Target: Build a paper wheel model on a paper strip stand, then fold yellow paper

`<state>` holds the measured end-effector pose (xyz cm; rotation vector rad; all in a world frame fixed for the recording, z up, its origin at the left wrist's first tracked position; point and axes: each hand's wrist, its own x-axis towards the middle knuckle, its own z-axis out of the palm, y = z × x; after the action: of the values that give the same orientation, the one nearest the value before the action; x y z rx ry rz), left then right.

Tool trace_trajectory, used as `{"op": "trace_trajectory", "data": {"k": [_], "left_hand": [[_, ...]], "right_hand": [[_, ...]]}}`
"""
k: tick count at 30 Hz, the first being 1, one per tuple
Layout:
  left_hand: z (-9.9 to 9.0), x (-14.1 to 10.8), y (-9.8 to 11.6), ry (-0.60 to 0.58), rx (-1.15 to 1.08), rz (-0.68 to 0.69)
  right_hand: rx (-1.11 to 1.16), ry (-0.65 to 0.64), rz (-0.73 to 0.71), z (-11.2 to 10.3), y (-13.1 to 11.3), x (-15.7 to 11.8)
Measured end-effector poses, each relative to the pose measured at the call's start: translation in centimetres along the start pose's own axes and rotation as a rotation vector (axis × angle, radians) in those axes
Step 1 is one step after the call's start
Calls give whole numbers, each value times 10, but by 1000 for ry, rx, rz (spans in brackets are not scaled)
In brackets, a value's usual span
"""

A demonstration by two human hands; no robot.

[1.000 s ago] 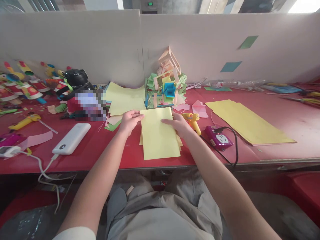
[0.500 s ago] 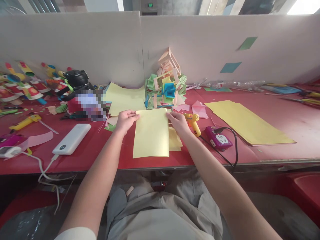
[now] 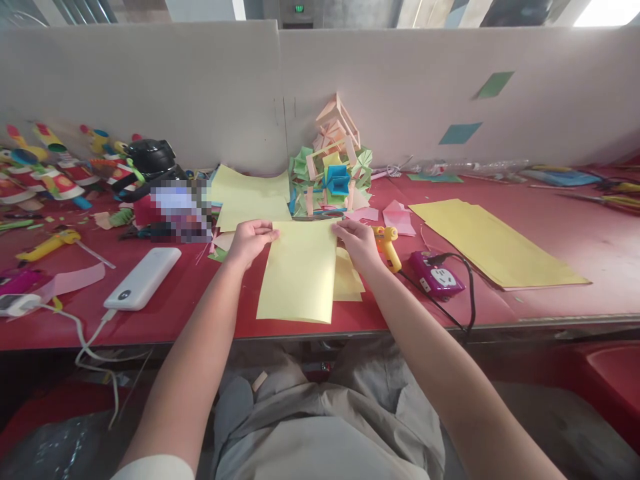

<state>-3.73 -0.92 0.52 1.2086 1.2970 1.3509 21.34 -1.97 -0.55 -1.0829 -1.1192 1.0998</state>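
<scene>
A pale yellow sheet of paper (image 3: 299, 277) lies in front of me, its right side rounded as if folded over. My left hand (image 3: 253, 241) pinches its far left corner between thumb and fingers. At the far right corner, my right hand (image 3: 356, 241) pinches the same sheet. Partly under its right side are smaller yellow paper pieces (image 3: 349, 279). Just beyond its far edge lie scissors (image 3: 327, 215), mostly hidden. A yellow glue gun (image 3: 387, 247) rests right beside my right hand.
Folded paper models (image 3: 334, 167) stand against the partition (image 3: 200, 93). A purple power socket (image 3: 437, 275) with a black cord and a stack of yellow paper (image 3: 495, 243) lie to the right. At left are a white power bank (image 3: 143, 280) and another glue gun (image 3: 49, 245).
The near end of the yellow sheet has swung slightly left and toward me, so the sheet now slants. Both hands keep their pinch at its far corners.
</scene>
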Motion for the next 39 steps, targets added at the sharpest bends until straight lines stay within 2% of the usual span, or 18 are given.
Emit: {"op": "trace_trajectory", "data": {"k": [6,11,19,21,25,27,31,34,36,39], "left_hand": [[1,-1,1,-16,5,-4],[3,-2,1,-30,-17,-9],[2,0,-2,-21,-31,-14],[1,1,-3,-2,-32,-12],[-1,2,-2,50,-24,10],[-2,1,0,55,-11,10],[-4,-3,6,-60,49,-50],[-7,-7,10,-164,209,-83],[-7,-8,10,-232,308,-31],[-2,-9,9,-348,341,64]], "right_hand": [[-28,5,-36,0,1,-1],[-39,69,-112,-1,3,0],[-34,70,-116,-1,1,-1],[-20,37,-71,0,-1,-2],[23,-111,59,0,-4,-4],[11,-119,68,-1,-4,-4],[-56,-77,39,-4,-1,-1],[-71,-127,72,-5,-2,-1],[-98,-183,93,-3,-4,-3],[-191,-287,83,1,-10,-9]]}}
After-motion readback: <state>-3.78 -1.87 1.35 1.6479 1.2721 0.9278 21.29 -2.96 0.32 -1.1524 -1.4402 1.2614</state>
